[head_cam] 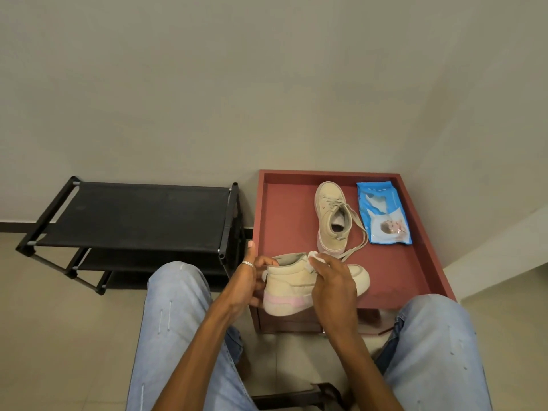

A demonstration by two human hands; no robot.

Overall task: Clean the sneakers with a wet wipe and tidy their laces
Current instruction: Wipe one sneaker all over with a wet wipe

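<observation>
A beige sneaker (292, 287) with a pink stripe on its sole lies on its side over the front edge of the red table (415, 262). My left hand (247, 281) grips its heel. My right hand (333, 284) presses a white wet wipe (315, 256) against the sneaker's side near the collar. The second beige sneaker (332, 216) stands upright farther back on the table, toe pointing away, with its laces (357, 241) loose and trailing to the right. A blue pack of wet wipes (382, 213) lies flat to its right.
A black shoe rack (133, 215) with fabric shelves stands to the left of the table against the wall. My knees in light jeans (178, 321) frame the table's front. A dark stool edge (296, 396) shows at the bottom.
</observation>
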